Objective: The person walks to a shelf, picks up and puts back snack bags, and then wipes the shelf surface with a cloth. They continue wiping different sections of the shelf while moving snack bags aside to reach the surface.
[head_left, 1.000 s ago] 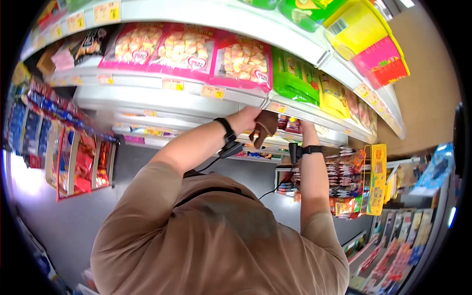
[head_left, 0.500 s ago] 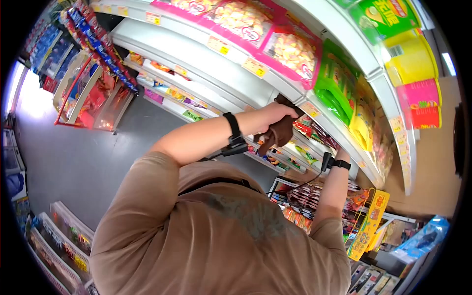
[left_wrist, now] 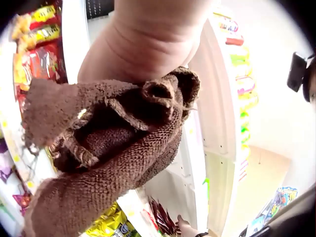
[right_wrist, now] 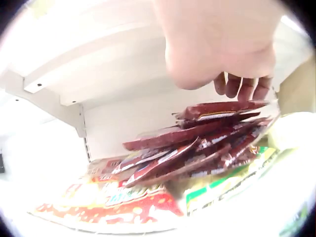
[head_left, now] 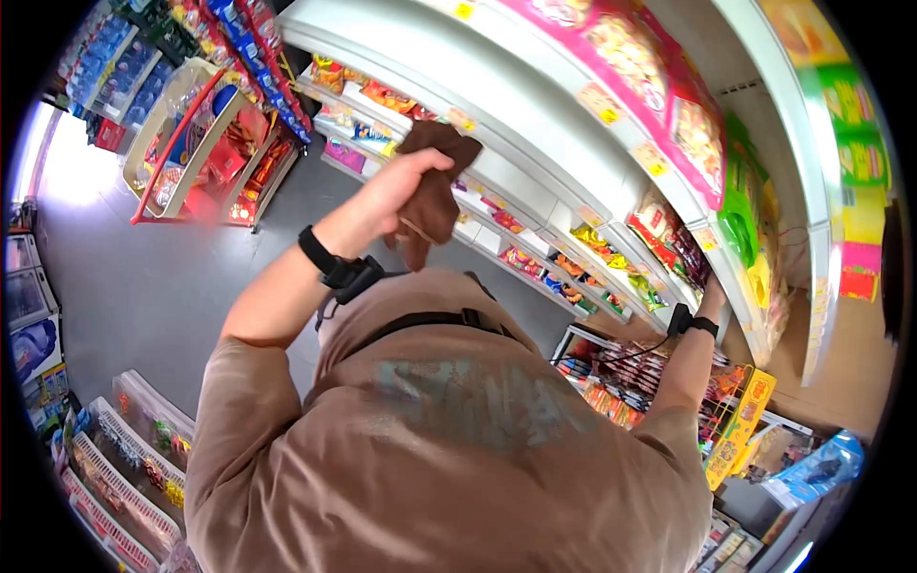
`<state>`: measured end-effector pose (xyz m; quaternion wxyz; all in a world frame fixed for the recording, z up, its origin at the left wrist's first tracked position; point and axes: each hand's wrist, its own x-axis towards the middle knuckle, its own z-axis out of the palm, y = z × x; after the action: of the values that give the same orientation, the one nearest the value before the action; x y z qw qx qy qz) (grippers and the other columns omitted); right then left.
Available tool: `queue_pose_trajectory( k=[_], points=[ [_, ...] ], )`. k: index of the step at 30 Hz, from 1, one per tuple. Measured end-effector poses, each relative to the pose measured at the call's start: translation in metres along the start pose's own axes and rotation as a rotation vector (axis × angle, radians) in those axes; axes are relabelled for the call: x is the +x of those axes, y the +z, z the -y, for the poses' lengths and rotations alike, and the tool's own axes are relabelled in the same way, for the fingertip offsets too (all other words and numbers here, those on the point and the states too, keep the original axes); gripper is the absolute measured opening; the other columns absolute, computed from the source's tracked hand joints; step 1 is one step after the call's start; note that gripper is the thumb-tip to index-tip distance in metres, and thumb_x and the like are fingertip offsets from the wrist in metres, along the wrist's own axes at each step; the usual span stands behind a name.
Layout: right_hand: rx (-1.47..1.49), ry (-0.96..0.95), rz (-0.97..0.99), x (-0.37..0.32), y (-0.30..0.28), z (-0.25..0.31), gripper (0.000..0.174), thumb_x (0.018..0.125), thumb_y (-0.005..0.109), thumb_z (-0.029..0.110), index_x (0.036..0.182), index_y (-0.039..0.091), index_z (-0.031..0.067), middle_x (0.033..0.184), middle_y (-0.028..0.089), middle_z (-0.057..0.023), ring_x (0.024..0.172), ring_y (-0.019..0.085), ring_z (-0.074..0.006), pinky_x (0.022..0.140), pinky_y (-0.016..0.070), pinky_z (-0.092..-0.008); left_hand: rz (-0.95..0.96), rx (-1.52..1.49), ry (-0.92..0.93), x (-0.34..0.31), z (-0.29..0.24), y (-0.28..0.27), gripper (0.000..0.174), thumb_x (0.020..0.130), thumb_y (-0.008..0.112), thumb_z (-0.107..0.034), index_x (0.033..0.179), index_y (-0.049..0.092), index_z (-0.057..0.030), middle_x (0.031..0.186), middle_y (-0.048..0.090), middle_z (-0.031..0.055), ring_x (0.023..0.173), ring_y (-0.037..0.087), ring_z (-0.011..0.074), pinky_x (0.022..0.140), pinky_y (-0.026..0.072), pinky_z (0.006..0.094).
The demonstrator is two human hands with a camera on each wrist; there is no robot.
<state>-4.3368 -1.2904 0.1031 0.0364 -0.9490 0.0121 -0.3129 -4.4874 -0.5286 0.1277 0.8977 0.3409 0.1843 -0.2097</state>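
In the head view my left hand (head_left: 392, 191) grips a brown cloth (head_left: 435, 205) in front of the lower shelves. The left wrist view shows this cloth (left_wrist: 113, 173) up close, bunched and folded, with frayed edges and loops of its fabric under the palm. My right hand (head_left: 712, 301) reaches onto a shelf below the pink and green bags. Seen from the right wrist, the fingers of this hand (right_wrist: 222, 49) hang loosely just above a pile of dark red packets (right_wrist: 197, 138), fingertips right at the top packet.
Beside the pile lies a red and white bag (right_wrist: 113, 202). Pink marshmallow bags (head_left: 626, 57) fill the shelf above, whose front edge (head_left: 659, 162) overhangs my right hand. A red-framed rack (head_left: 196, 143) stands at left, and a yellow-sided snack stand (head_left: 740, 430) is near my right arm.
My left hand has drawn the brown cloth away from the shelf, to the left. My right hand has moved further right along the shelf. The head view has turned.
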Motion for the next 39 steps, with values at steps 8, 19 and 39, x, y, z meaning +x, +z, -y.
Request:
queue_pose_trajectory(
  k=[8,19,39],
  points=[
    [-0.617,0.38,-0.181,-0.094,-0.05,0.28,0.051,0.098,0.043,0.045,0.087,0.059,-0.0023,0.088,0.061,-0.0246,0.078,0.06,-0.041,0.073,0.0484,-0.0513,-0.16,-0.072,0.031,-0.049,-0.075,-0.099,0.033,0.088,0.057,-0.025,0.111,0.055,-0.0011,0.09,0.062,0.0095,0.078,0.062,0.0212,0.069,0.0525,0.0352],
    [1.357,0.052,1.039,-0.115,-0.048,0.674,0.059,0.096,0.056,0.012,0.146,0.027,0.0061,0.131,0.051,-0.0106,0.116,0.051,-0.0173,0.098,0.0427,-0.0324,0.163,0.154,0.012,-0.022,-0.059,-0.068,0.041,0.088,0.054,-0.022,0.122,0.048,0.0004,0.099,0.061,0.0095,0.086,0.06,0.0145,0.068,0.0491,0.0282],
    [1.32,0.571,0.299,-0.008,0.02,0.549,0.032,0.1,0.049,0.019,0.128,0.049,0.0031,0.123,0.056,-0.0121,0.114,0.054,-0.0231,0.101,0.0423,-0.0379,0.127,0.87,0.744,-0.002,-0.082,-0.06,0.023,0.09,0.06,-0.009,0.113,0.058,-0.0049,0.079,0.058,0.0052,0.069,0.056,0.0134,0.062,0.0465,0.0277]
  ],
)
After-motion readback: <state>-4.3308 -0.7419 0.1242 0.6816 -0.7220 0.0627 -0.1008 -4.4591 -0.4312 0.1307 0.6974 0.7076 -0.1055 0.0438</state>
